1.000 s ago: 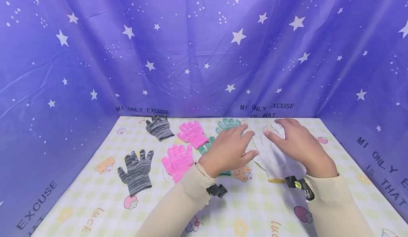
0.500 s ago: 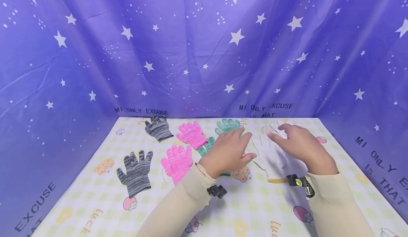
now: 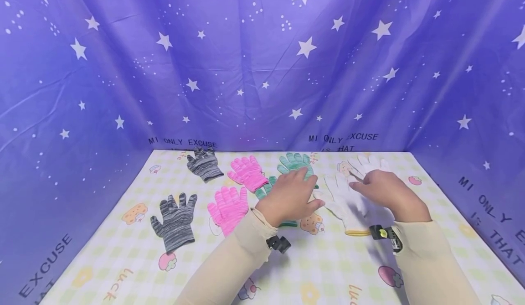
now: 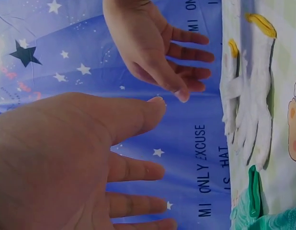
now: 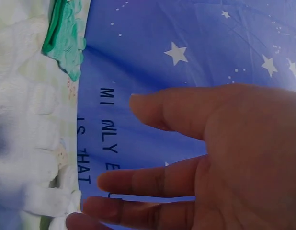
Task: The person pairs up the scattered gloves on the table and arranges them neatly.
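My left hand [image 3: 291,195] hovers over the green knit gloves, fingers extended and holding nothing. One green glove [image 3: 292,160] lies at the back; the other green glove [image 3: 266,188] is mostly hidden under this hand. To the right, my right hand [image 3: 389,193] hangs above two white gloves, its fingers also extended. The nearer white glove [image 3: 346,204] has a yellow cuff edge, and the farther white glove [image 3: 367,162] is partly covered by the right hand. In the left wrist view, a gap separates both hands from the white gloves [image 4: 253,96].
Two pink gloves [image 3: 248,173] lie left of the green ones. Farther left are two grey-and-black striped gloves [image 3: 174,223], one near and one far. A checked cloth covers the table [image 3: 135,250]. Purple star-printed curtains [image 3: 246,68] surround its back and sides.
Fingers of both hands have dipped lower and drawn slightly toward me, uncovering more of the far white glove and the back green glove. All the gloves stay where they were.
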Demonstrator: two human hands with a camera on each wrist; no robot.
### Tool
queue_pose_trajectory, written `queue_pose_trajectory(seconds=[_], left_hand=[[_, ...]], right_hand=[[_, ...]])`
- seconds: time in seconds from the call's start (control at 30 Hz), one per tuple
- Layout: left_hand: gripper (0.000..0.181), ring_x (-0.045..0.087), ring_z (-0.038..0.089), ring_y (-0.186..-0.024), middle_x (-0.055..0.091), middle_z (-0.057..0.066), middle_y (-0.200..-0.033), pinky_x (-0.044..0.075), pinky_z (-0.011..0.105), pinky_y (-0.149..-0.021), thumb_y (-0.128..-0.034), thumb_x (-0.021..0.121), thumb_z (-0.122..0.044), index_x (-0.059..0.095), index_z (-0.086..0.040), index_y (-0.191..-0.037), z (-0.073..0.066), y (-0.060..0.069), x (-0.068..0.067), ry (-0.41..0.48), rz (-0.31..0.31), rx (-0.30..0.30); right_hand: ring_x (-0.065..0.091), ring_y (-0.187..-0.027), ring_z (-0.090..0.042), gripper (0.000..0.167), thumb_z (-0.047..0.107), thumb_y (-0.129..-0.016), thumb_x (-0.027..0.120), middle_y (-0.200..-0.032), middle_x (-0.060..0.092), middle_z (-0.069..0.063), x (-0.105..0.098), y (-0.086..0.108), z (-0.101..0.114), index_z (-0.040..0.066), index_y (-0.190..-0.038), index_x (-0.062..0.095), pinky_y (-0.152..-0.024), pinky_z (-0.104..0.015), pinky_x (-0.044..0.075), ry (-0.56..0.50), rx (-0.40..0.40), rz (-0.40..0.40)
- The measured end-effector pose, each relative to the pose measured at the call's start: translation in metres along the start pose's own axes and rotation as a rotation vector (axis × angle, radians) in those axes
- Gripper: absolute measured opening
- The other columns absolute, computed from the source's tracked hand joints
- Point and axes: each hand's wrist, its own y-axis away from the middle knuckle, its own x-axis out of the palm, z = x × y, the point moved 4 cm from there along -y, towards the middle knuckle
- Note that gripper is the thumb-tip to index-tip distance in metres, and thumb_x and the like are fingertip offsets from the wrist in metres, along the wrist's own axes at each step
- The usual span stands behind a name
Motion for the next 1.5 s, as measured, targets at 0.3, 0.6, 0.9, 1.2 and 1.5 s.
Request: queue_pose_trajectory(seconds=[0.3,0.6,0.9,1.2,1.5], left_hand=[[0.046,0.063,0.013,-0.098,0.064,-0.005,-0.112,0.055,0.033,-0.085,-0.1011,0.057,-0.055,0.064,-0.019,-0.128,-0.006,-0.006,0.005,-0.024,-0.049,0.082],[0.021,0.054,0.007,-0.075,0.057,-0.01,-0.089,0.048,0.028,-0.064,-0.0969,0.066,-0.042,0.062,-0.021,-0.101,-0.011,-0.011,0.017,-0.027,-0.029,0.109],[0.021,0.058,0.009,-0.084,0.06,-0.009,-0.095,0.053,0.03,-0.072,-0.0966,0.065,-0.042,0.064,-0.023,-0.105,-0.018,-0.013,0.034,-0.089,0.02,0.118],[0.016,0.057,0.01,-0.081,0.059,-0.008,-0.095,0.052,0.03,-0.07,-0.0956,0.064,-0.037,0.065,-0.023,-0.102,-0.018,-0.014,0.041,-0.108,0.001,0.147],[0.021,0.061,0.014,-0.093,0.062,-0.007,-0.105,0.053,0.036,-0.082,-0.095,0.065,-0.04,0.068,-0.024,-0.109,-0.021,-0.015,0.049,-0.135,0.026,0.137]], right_hand=[[0.047,-0.048,-0.015,0.05,0.05,-0.098,0.06,-0.057,0.034,0.006,0.017,-0.004,-0.012,0.019,-0.064,0.041,-0.052,-0.034,0.044,-0.067,0.087,0.116],[0.045,-0.047,-0.013,0.049,0.044,-0.095,0.064,-0.055,0.031,0.007,0.027,-0.011,-0.02,0.02,-0.062,0.038,-0.049,-0.033,0.046,-0.085,0.099,0.128],[0.049,-0.051,-0.017,0.039,0.041,-0.092,0.065,-0.058,0.043,0.001,0.032,-0.012,-0.024,0.013,-0.073,0.046,-0.05,-0.035,0.049,-0.101,0.106,0.136],[0.039,-0.049,-0.013,0.032,0.035,-0.089,0.066,-0.055,0.039,0.003,0.039,-0.017,-0.027,0.013,-0.07,0.052,-0.047,-0.031,0.04,-0.1,0.101,0.135],[0.051,-0.054,-0.018,0.024,0.029,-0.087,0.065,-0.061,0.055,-0.003,0.041,-0.015,-0.03,0.008,-0.076,0.064,-0.059,-0.035,0.043,-0.067,0.092,0.134]])
